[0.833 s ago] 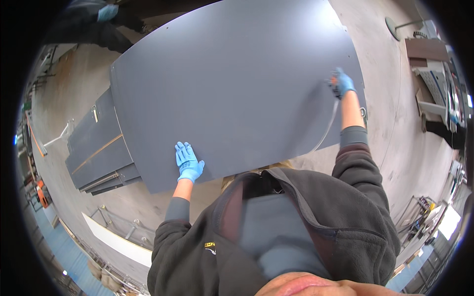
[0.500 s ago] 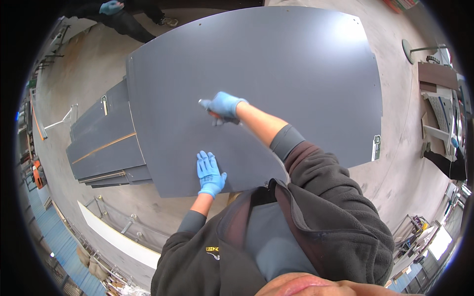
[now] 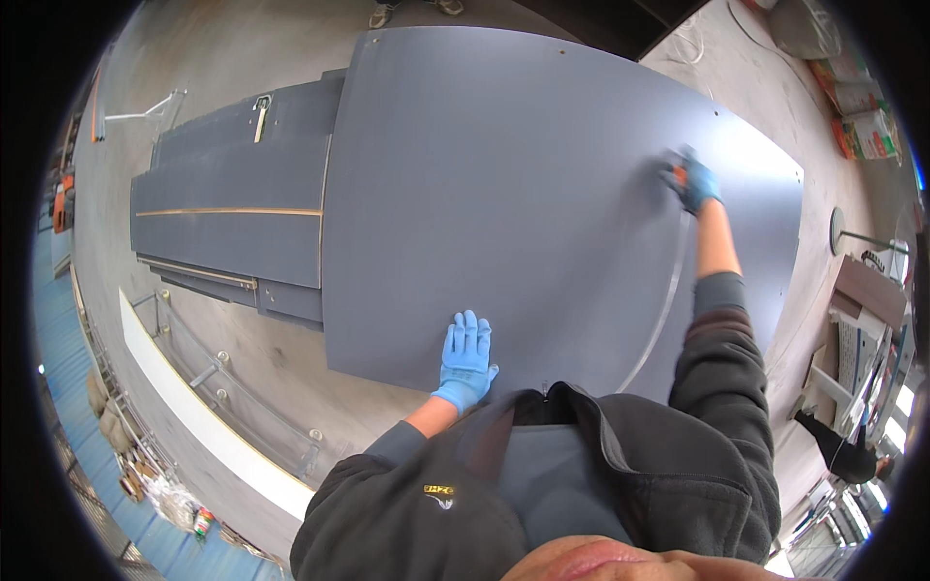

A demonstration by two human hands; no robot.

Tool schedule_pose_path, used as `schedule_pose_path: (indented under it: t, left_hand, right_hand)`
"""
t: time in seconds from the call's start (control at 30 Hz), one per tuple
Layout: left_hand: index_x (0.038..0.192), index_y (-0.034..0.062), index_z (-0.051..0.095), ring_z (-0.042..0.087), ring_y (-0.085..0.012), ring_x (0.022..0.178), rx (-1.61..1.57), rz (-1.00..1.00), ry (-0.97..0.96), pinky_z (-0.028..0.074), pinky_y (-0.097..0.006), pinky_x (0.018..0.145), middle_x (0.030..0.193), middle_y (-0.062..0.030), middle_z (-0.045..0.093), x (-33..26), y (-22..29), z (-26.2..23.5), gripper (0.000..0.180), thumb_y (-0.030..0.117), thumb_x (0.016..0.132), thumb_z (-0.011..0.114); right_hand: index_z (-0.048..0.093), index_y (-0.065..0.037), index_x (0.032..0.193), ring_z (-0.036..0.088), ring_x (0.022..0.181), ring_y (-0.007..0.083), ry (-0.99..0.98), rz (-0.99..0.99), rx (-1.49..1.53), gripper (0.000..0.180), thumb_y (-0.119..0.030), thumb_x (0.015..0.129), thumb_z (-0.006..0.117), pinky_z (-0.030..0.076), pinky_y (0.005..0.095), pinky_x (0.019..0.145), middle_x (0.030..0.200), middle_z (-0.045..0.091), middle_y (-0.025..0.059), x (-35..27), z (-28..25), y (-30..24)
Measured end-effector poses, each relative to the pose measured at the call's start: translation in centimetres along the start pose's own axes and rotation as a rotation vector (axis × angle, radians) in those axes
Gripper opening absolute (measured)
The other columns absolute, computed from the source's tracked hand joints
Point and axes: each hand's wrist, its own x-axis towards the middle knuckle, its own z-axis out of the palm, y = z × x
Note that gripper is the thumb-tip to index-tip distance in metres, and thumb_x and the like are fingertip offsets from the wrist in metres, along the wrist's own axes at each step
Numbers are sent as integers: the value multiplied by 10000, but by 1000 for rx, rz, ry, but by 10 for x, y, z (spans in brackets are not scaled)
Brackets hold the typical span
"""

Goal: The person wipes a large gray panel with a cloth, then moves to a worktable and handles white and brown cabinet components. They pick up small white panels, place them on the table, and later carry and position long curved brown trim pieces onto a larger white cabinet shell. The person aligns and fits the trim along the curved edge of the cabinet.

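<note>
A large grey panel (image 3: 504, 174) lies flat in front of me. My left hand (image 3: 467, 360), in a blue glove, rests on its near edge with the fingers stretched out and holds nothing. Over the far right part of the panel, my right hand (image 3: 704, 188), also gloved in blue, is closed around an air blow gun (image 3: 681, 176). Motion blurs the gun; an orange part of it shows. A thin clear hose (image 3: 664, 308) trails from it across the panel toward my body.
More grey panels (image 3: 223, 184) are stacked at the left, lower than the large one. A white-topped rack (image 3: 208, 436) stands near left. Another person's shoes (image 3: 381, 15) show beyond the panel. Bags (image 3: 862, 131) lie far right, a round-based stand (image 3: 837, 232) below them.
My right hand has swept from the panel's left-middle to its far right with the air blow gun, drawing the hose along. My view has turned; my left hand stays flat at the near edge.
</note>
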Motion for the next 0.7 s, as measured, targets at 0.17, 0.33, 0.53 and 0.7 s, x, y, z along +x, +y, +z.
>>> schedule_pose_path:
  t: [0.17,0.33,0.53,0.7]
  left_hand:
    - [1642,-20,284,188,-513,1588,-53,13,43,181,-569,1305,1703,-325,193,0,-5,1,1097,440,809,830]
    - [1600,-14,371,279,-497,1557,-143,25,112,234,-567,1290,1671,-304,283,-2,-14,-3,1045,410,778,858]
    - [1657,41,315,220,-396,1606,-168,49,58,184,-513,1318,1729,-213,235,-4,-28,8,1002,473,877,774]
    - [1656,64,321,216,-367,1611,-195,91,99,170,-485,1320,1730,-174,254,-6,-39,18,981,491,889,758]
  right_hand:
    - [715,-67,872,578,664,185,-570,-136,-699,555,-573,1042,562,487,393,623,729,638,48,-123,322,-19]
    - [675,-50,837,645,558,249,-1078,-320,-1381,459,-449,1022,544,539,427,648,767,721,112,-226,469,8]
    - [702,-95,1057,739,627,274,-620,-865,-1642,308,-368,933,775,614,412,683,824,779,107,-144,541,-48]
    - [736,-17,951,648,561,276,-483,-464,-1325,392,-394,994,637,535,425,581,772,745,107,-139,542,-59]
